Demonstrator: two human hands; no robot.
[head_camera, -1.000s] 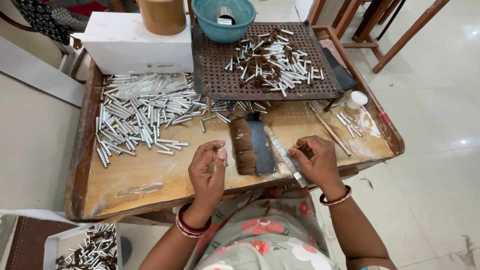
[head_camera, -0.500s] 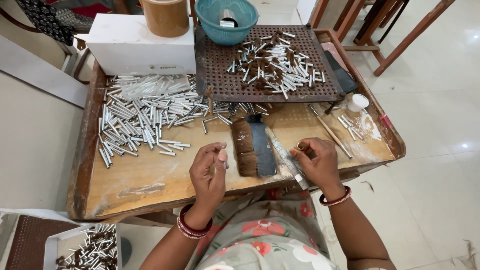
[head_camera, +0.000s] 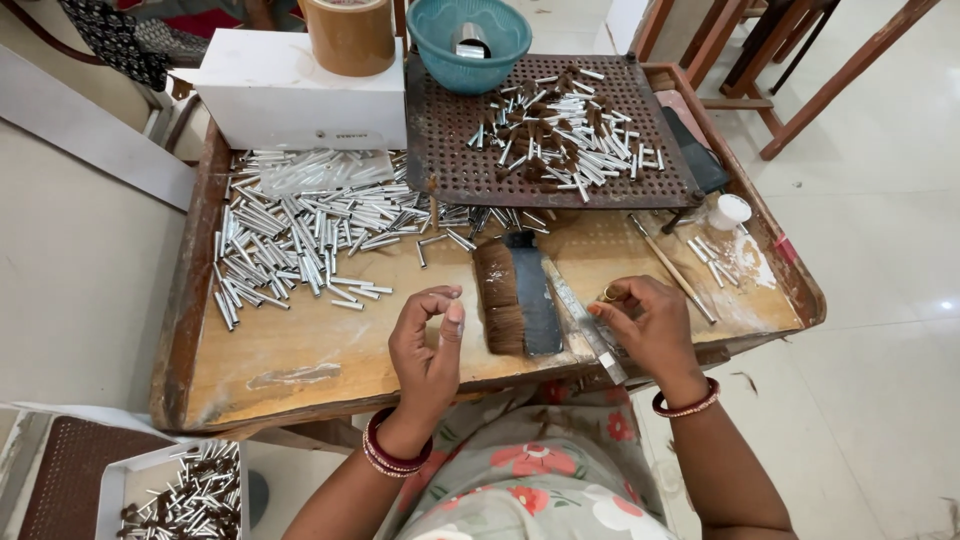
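My left hand (head_camera: 425, 345) is raised over the front of the wooden work tray (head_camera: 300, 360), thumb and forefinger pinched on what looks like a small silver tube. My right hand (head_camera: 645, 325) rests at the tray's front right with its fingers curled together beside a long metal strip (head_camera: 585, 320); what they hold is hidden. Between the hands lies a bundle of brown bristles (head_camera: 495, 300) against a dark flat plate (head_camera: 532, 290). A loose heap of silver tubes (head_camera: 300, 225) is spread over the tray's left half.
A rusty perforated plate (head_camera: 450, 150) at the back holds several bristle-filled tubes. Behind stand a teal bowl (head_camera: 470, 40), a white box (head_camera: 300, 90) and a brown tape roll (head_camera: 350, 35). Thin sticks (head_camera: 670, 265) and a small white jar (head_camera: 728, 210) lie right. A box of tubes (head_camera: 190, 495) sits lower left.
My left hand's fingers have arched up a little, still pinched. My right hand stays by the metal strip. Nothing on the tray has moved.
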